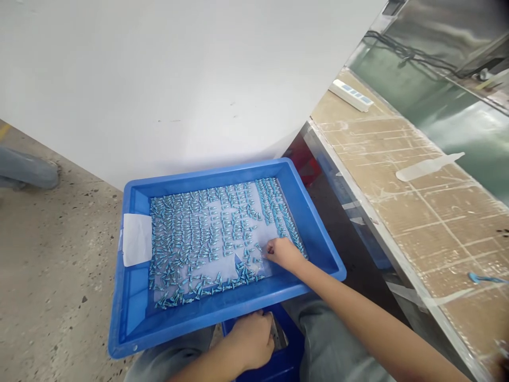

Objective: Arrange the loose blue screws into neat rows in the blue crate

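Observation:
A blue plastic tray (318,233) lies tilted in front of me, with a pale sheet (222,268) on its floor. Many small blue pointed parts (199,228) cover that sheet, mostly in rows, with looser ones along the near side. My right hand (284,253) reaches into the tray's right part, fingers pinched together beside a few loose parts; whatever they hold is too small to make out. Below the near rim is my left hand (252,339), its fingers curled closed. What that hand holds, if anything, is hidden.
A white paper (137,240) hangs over the tray's left rim. A large white panel (178,95) rises behind it. On the right, a taped workbench (421,212) carries a power strip (352,95) and a white flat tool (429,166). Another person's leg (27,167) shows at left.

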